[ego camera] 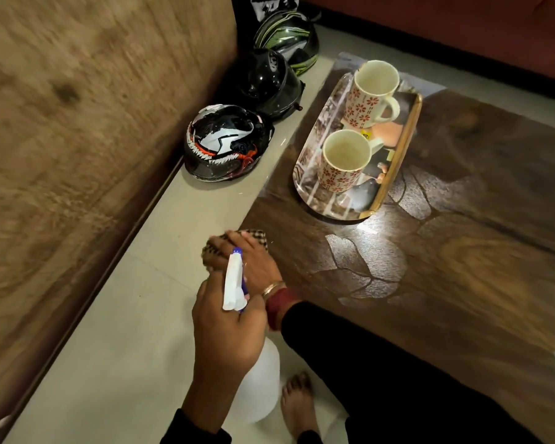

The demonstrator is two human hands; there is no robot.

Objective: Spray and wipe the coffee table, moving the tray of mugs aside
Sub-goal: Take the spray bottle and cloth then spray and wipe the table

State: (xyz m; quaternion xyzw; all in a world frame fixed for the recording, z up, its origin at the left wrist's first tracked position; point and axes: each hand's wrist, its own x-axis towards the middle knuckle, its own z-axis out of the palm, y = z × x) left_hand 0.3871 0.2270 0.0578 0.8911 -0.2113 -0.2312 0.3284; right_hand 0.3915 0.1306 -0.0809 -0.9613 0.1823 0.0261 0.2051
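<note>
Nearest the lens: left hand (228, 322) closed round the neck of a white spray bottle (260, 379), its nozzle (236, 277) aimed forward over the near corner of the coffee table (462, 251). Right hand (253, 261), palm down and fingers spread flat, pressing a checked cloth (257, 235) onto that corner; gold bangle and red bracelet at the wrist, black sleeve behind.

Farther along the tabletop, toward its left edge: tray (401, 161) with a gilt rim, carrying two flower-patterned mugs (343, 161), both upright and apparently empty. Tray seemingly not yet moved off the surface, so the patch beneath likely unwiped.

Beyond the table edge, on the pale floor against the sofa base: three motorcycle helmets (225, 142) in a row. Bare foot (298, 398) visible beside the bottle.

Risks from here: spray drifting into the open mugs; a wide sweep of the cloth nudging the tray toward the left edge; crossed arms leaving the nozzle pointed at the wiping hand.
</note>
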